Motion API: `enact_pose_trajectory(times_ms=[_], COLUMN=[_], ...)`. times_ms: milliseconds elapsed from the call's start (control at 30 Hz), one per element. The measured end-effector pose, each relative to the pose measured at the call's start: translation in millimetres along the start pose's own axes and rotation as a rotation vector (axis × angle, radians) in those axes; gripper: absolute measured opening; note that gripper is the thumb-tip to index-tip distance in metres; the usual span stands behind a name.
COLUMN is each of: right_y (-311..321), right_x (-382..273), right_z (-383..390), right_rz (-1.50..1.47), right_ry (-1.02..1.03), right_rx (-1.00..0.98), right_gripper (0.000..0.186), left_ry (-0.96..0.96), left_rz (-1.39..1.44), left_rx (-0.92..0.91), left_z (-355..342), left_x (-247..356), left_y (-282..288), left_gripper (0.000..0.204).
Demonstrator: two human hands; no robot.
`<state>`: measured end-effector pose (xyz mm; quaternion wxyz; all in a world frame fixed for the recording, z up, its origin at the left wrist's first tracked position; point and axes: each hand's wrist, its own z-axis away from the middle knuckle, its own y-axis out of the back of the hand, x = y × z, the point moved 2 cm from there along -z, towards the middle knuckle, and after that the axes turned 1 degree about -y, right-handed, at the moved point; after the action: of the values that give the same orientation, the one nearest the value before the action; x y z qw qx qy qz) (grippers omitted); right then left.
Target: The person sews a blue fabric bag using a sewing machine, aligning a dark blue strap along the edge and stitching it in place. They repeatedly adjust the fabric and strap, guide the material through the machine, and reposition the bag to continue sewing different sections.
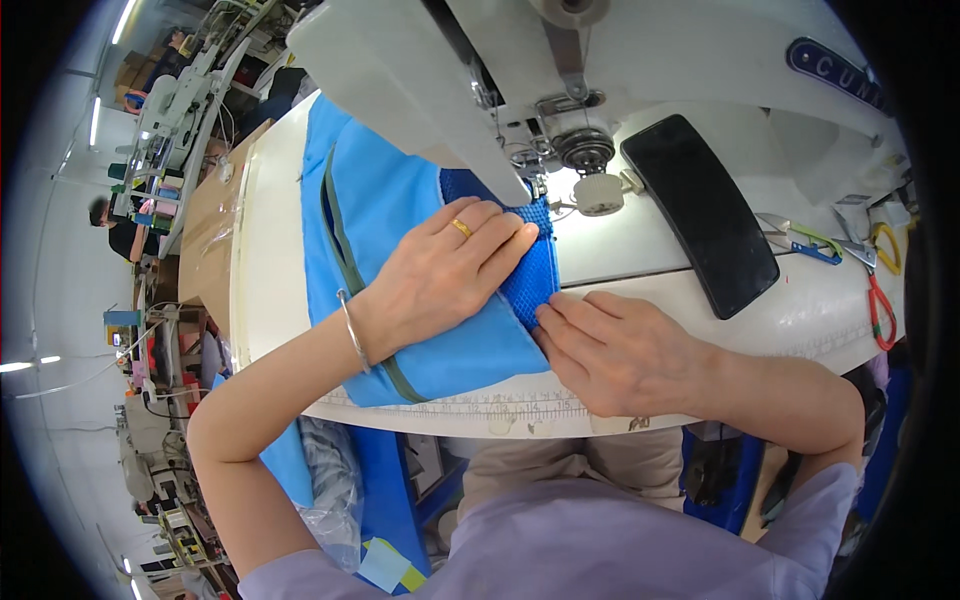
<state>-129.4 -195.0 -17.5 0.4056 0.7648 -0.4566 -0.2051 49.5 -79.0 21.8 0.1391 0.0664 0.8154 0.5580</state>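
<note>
A light-blue fabric piece (375, 145) with a dark-blue mesh strip (530, 280) along its right edge lies under the sewing machine head (440, 90). A grey-green zipper or trim line (340, 240) curves down its left part. My left hand (445, 265), wearing a ring and a bangle, presses on the fabric just in front of the needle area, its fingers bent and close together. At the near right corner, my right hand (620, 350) pinches the mesh edge between thumb and fingers. The fabric under both hands is hidden.
A black phone (700, 215) lies on the machine bed to the right. Beyond it are small snips (800, 240) and scissors with red and yellow handles (878, 300). A printed ruler strip (500, 408) follows the table's near edge. Other machines (170, 125) stand at far left.
</note>
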Motion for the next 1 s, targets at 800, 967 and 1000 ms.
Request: enact_pose_trajectory(times_ms=[800, 967, 1000], right_y=[-0.8, -0.3, 0.3], right_x=[11.8, 20.0, 21.6], right_z=[-6.5, -12.7, -12.9], right_rz=[-0.101, -0.102, -0.099], right_ry=[-0.15, -0.252, -0.267], right_rx=[0.022, 0.037, 0.041], right_gripper=[0.022, 0.019, 0.018], left_ry=[0.161, 0.179, 0.178], left_rz=[0.256, 0.186, 0.187], left_rx=[0.223, 0.205, 0.204], left_z=[7.1, 4.4, 4.4], left_x=[-31.4, -34.6, -35.1], left_y=[-33.5, -32.5, -32.5], left_gripper=[0.028, 0.028, 0.029])
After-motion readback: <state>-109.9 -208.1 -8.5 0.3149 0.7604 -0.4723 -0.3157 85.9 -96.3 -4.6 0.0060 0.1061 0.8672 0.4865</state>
